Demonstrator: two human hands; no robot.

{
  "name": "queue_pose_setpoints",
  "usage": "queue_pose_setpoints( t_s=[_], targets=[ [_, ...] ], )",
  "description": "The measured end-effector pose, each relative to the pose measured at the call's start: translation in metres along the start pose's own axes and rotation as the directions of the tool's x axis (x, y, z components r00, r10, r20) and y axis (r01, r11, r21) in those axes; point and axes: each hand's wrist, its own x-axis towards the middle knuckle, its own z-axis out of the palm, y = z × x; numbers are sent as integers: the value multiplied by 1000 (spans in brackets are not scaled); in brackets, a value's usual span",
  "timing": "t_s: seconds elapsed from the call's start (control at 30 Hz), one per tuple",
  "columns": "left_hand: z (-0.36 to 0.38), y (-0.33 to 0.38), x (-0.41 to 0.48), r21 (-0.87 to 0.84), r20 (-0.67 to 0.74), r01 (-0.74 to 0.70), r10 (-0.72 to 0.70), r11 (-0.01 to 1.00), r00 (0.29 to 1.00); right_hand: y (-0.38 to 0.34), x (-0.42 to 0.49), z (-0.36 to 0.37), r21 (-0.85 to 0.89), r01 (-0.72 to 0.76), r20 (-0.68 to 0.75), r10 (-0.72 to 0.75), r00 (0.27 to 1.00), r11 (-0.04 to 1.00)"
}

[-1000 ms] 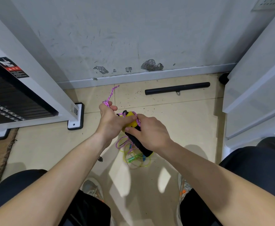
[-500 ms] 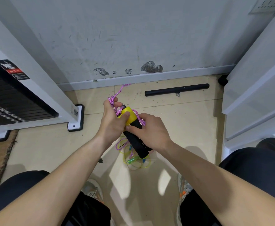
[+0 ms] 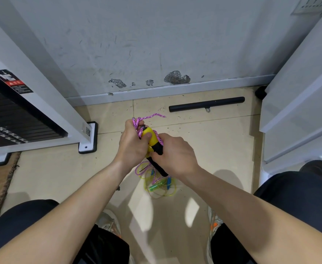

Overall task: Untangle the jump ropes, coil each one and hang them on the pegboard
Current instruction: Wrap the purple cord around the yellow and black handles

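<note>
A jump rope handle (image 3: 154, 144), yellow at the top and black foam below, is held upright between both hands. My right hand (image 3: 175, 155) grips its black shaft. My left hand (image 3: 132, 143) pinches the pink braided rope (image 3: 149, 117) where it winds around the yellow top; the rope's loose end sticks out to the right above my fingers. Under my hands, on the floor, lies a tangle of yellow-green rope (image 3: 157, 184) with green and blue handles, mixed with pink loops. No pegboard is in view.
A black bar (image 3: 206, 104) lies on the tiled floor by the wall. A weight-stack machine (image 3: 22, 119) stands at the left, with its foot (image 3: 87, 138) near my left hand. White panels (image 3: 299, 103) close the right side. My knees and shoes fill the bottom.
My left hand has carried the pink rope around the yellow top, and the rope's free end has swung from pointing up to pointing right. The handle sits a little higher.
</note>
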Motion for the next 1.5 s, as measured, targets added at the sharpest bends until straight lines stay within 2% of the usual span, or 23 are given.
queue_pose_setpoints(
  t_s=[0.07,0.2,0.3,0.4,0.5,0.63,0.67,0.7,0.73,0.8,0.83,0.87,0.93,0.97,1.03,1.1,1.2,1.3,1.5],
  targets=[
    [0,1,3,-30,-47,6,-8,1000,999,-7,-5,1,60,33,-54,-30,998,998],
    [2,4,8,-45,-165,-33,25,998,986,-23,-16,6,328,83,-137,-39,990,941],
    [2,7,12,-163,-229,-8,-30,987,973,-31,-24,15,390,56,-134,-3,991,919],
    [3,10,13,-268,-266,24,-98,963,959,-33,-27,18,253,36,-111,-8,994,967],
    [-2,14,15,-283,-304,-10,-79,959,949,-30,-24,8,59,49,-75,-45,996,997],
    [-17,18,23,-25,-398,-152,130,988,908,-13,-12,-10,-53,14,-24,-15,1000,999],
    [-20,19,24,22,-425,-171,164,985,890,-10,-9,-10,-18,13,-4,-13,1000,1000],
    [-21,19,25,37,-454,-180,177,983,873,-9,-9,-8,114,3,33,-7,999,993],
    [-21,20,24,32,-481,-181,174,983,859,-11,-11,-4,334,-20,85,-9,996,942],
    [-16,22,20,-25,-510,-156,122,987,851,-23,-21,9,706,-94,156,-25,987,702],
    [-13,24,18,-78,-510,-130,72,988,857,-27,-25,16,783,-127,180,-27,983,609],
    [-11,26,17,-153,-498,-87,0,984,867,-29,-26,22,811,-144,189,-20,982,566],
    [-9,30,17,-377,-445,9,-190,926,875,-26,-21,25,813,-141,168,5,986,565],
    [-11,33,18,-515,-390,45,-281,856,877,-23,-18,23,805,-141,156,23,987,577],
    [-15,36,20,-748,-204,131,-414,650,887,-17,-9,17,807,-186,165,90,982,560],
    [-19,41,17,-819,-28,237,-449,522,893,-11,-2,10,837,-170,136,103,985,520],
    [-23,37,15,-836,137,339,-434,431,890,-8,1,7,857,-41,26,37,999,514],
    [-23,35,15,-785,172,388,-432,482,885,-6,0,16,830,-60,16,83,996,555],
    [-17,31,9,-611,164,371,-347,699,924,-5,2,12,815,-84,-13,163,987,574]
  ],
)
